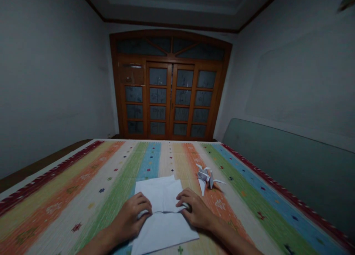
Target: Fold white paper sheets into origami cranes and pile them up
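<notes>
A folded white sheet of paper (162, 190) lies before me, with a raised crosswise fold and a short vertical crease line at its middle. My left hand (135, 212) pinches the left end of that fold between thumb and curled fingers. At the opposite end, my right hand (194, 207) grips the fold the same way. The paper's lower part spreads flat toward me, between my forearms. Right of the sheet, apart from my hands, rests a cluster of folded paper cranes (208, 178); how many there are I cannot make out.
A striped, multicoloured tablecloth (83, 196) covers the table. Along the right side stands a greenish-grey panel (291, 162), perhaps a bench back. Wooden doors with glass panes (171, 96) close off the far wall. The room is dim.
</notes>
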`<state>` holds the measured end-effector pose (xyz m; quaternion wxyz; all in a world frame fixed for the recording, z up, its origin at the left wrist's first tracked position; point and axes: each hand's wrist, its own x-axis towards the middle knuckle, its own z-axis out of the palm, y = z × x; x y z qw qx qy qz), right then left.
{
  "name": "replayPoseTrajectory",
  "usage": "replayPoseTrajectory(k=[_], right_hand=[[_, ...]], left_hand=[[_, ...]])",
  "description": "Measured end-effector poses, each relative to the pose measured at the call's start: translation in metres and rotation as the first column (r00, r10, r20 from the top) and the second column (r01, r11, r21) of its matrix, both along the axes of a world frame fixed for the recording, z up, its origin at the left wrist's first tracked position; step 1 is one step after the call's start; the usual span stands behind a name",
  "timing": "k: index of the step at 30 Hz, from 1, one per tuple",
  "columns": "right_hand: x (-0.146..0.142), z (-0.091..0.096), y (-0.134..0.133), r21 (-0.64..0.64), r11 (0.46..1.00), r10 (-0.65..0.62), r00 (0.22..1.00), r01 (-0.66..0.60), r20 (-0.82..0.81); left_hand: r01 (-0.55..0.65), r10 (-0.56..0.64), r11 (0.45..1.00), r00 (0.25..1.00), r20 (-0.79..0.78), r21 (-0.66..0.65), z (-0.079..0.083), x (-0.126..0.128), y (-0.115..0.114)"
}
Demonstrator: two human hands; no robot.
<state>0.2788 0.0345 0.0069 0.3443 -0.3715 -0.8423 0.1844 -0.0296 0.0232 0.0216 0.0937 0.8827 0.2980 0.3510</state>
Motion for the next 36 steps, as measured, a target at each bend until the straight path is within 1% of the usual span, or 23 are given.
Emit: replayPoseTrajectory(k=[3, 6, 12, 18, 22, 29, 36], right_hand=[[-0.001, 0.004, -0.005, -0.033, 0.999, 0.024, 0.995, -0.021, 0.093], [-0.006, 0.006, -0.009, -0.024, 1.000, 0.011, 0.990, -0.008, 0.140], [-0.013, 0.003, -0.011, -0.010, 0.998, -0.058, 0.992, 0.060, 0.110], [-0.013, 0.002, -0.009, 0.029, 0.999, -0.043, 0.991, 0.040, 0.125], [-0.012, 0.002, -0.010, 0.062, 0.998, -0.030, 0.991, 0.022, 0.128], [-0.014, 0.002, -0.012, 0.098, 0.995, -0.051, 0.983, 0.035, 0.174], [-0.013, 0.000, -0.012, 0.074, 0.997, -0.049, 0.985, 0.037, 0.164]], left_hand=[[0.005, -0.005, 1.000, 0.998, -0.056, 0.001, 0.000, 0.001, -0.001], [-0.004, 0.002, 0.999, 0.999, -0.048, -0.042, -0.002, 0.001, 0.000], [-0.001, -0.001, 0.997, 1.000, -0.026, -0.078, -0.004, -0.001, 0.001], [0.017, -0.014, 0.989, 1.000, 0.018, -0.149, -0.002, -0.001, 0.002], [0.021, -0.013, 0.985, 0.999, 0.049, -0.171, -0.004, -0.002, 0.006], [0.001, 0.003, 0.989, 0.999, 0.032, -0.147, -0.006, -0.001, 0.005], [0.006, -0.003, 0.993, 1.000, 0.024, -0.120, -0.004, 0.000, 0.004]])
